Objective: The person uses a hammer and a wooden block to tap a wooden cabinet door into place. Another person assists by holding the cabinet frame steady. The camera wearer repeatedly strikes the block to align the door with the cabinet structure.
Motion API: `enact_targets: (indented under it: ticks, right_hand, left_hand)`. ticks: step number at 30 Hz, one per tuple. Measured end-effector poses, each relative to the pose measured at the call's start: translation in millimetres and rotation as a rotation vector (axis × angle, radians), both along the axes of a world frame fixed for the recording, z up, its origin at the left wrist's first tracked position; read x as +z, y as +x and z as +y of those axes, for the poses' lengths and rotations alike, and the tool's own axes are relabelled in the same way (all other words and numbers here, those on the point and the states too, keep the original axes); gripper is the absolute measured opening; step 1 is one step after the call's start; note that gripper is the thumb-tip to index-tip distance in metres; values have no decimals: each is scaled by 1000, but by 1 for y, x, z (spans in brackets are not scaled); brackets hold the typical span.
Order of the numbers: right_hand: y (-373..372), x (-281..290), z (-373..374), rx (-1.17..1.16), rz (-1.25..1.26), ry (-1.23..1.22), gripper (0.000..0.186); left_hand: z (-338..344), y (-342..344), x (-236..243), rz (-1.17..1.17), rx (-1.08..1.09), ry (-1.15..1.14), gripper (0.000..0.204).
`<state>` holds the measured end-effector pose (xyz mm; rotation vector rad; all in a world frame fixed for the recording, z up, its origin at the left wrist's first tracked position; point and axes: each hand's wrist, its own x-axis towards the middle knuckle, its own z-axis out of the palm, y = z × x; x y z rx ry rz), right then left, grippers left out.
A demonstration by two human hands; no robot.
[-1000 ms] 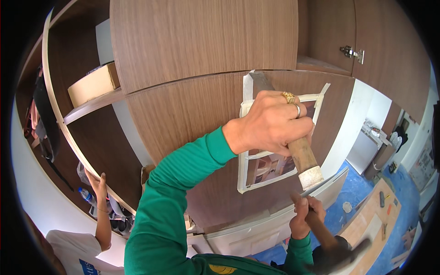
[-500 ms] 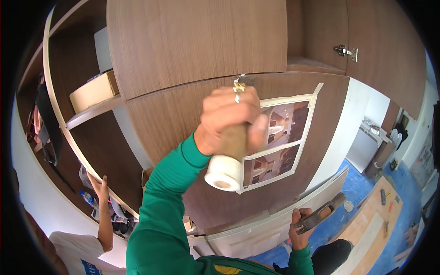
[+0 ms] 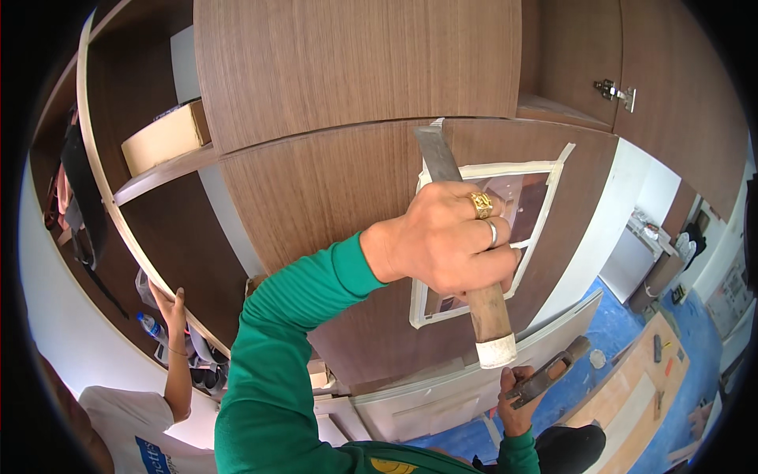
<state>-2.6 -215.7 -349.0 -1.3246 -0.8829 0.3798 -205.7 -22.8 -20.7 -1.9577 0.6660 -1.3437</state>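
Note:
My left hand (image 3: 450, 241), wearing a gold ring and a silver ring, grips a wide chisel's wooden handle (image 3: 489, 320), capped white at the lower end. Its flat steel blade (image 3: 434, 150) points up, near the seam between two brown wood-grain panels (image 3: 324, 197); whether it touches cannot be told. Two printed pictures (image 3: 529, 197), framed with masking tape, are on the lower panel behind that hand. Low at the right, my right hand (image 3: 515, 403) is closed on a hammer, whose dark metal head (image 3: 549, 371) faces the camera.
A co-worker's hand (image 3: 170, 304) holds the edge of the left shelving (image 3: 110, 197), which bears a cardboard box (image 3: 162, 138). A hinged door (image 3: 679, 103) stands open upper right. Boards (image 3: 418, 395) lean below; a plywood sheet (image 3: 632, 395) with tools lies over blue floor covering (image 3: 679, 332).
My left hand and chisel, blurred and further left half a second ago, have moved right and down, with the blade now visible. The hammer head has turned since a second ago.

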Motion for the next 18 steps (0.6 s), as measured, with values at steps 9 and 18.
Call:
enact_targets:
  ticks: [9,18]
  right_hand:
    - [-15,18,-3,-40,-242,-29,17]
    - [-26,19,1,-25,-13,-63,20]
  left_hand:
    - [4,-13,7,47,49,-4,38]
    - [5,-11,3,-51,-55,-23,32]
